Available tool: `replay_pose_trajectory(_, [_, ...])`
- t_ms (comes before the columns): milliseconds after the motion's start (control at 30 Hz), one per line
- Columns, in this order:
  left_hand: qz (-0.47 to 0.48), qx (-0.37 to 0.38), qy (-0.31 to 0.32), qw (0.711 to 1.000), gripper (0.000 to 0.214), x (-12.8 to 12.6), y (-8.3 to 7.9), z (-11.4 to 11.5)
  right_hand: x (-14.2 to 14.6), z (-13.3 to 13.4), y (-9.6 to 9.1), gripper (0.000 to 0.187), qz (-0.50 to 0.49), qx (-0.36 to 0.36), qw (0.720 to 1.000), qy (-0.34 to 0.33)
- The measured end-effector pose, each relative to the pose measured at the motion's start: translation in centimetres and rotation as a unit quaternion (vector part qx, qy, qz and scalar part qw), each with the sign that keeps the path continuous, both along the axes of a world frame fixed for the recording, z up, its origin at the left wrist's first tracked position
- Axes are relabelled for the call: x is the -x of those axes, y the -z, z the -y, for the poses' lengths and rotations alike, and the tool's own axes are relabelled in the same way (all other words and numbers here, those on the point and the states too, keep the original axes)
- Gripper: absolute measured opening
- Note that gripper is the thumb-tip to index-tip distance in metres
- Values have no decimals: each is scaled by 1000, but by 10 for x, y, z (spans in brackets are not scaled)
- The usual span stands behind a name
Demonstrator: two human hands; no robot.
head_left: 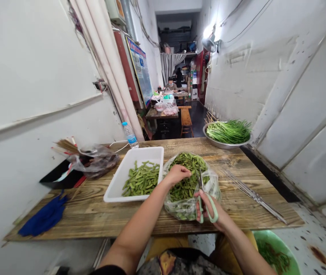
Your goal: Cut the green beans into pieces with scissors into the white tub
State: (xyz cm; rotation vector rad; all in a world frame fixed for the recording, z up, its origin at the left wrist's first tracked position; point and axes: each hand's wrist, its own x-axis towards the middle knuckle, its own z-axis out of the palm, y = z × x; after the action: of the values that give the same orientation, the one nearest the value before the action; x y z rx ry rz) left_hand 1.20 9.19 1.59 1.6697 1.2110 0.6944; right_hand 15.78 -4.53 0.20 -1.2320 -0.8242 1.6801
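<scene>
- The scissors (213, 210), pale green at the handles, are held in the right grip (209, 209), fingers wrapped through the loops, blades pointed up over the pods.
- The left grip (179, 174) is held with fingertips drawn in above the same pods; whether it is fully closed, or a pod is pinched there, cannot be told.
- Beneath both, the heaped pods (188, 159) are contained in a clear plastic bag (213, 184), which is set on the counter (94, 217); by its fullness, much seems left to be handled.
- Just left of the bag, a smaller pile (142, 182) is spread in the white tray (112, 193). It can be judged as the finished share, with the work perhaps in its early part; trimmed ends cannot be made out.
- Behind the tray, a blue-capped bottle (130, 135) is stood; a blue-and-white label is carried, its lettering too small to be read.
- Farther off, a blue poster (140, 65) is mounted at the left wall; text is printed on it, but no words can be read.
</scene>
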Motion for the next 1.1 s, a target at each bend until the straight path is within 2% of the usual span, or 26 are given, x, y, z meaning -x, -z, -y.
replay_pose_trajectory(100, [42,16,-13,999,16,20,0,15,13,-4,6,50,39,-4,999,-35])
replay_pose_trajectory(233, [64,26,-35,997,13,33,-1,26,24,-9,9,49,73,-28,995,-61])
replay_pose_trajectory(500, [94,50,-37,994,15,39,-1,30,22,-15,9,45,138,-43,986,-79])
replay_pose_trajectory(667, [168,51,-93,980,13,35,6,29,21,-16,10,43,158,-45,984,-71])
replay_pose_trajectory(767, [192,47,-120,973,11,34,9,28,20,-16,13,43,153,-39,985,-72])
replay_pose_trajectory(867, [211,57,-122,968,11,35,9,28,19,-14,14,43,119,-43,990,-61])
replay_pose_trajectory(1100, [228,98,-134,959,25,36,5,29,17,-3,-2,52,25,-17,996,-80])
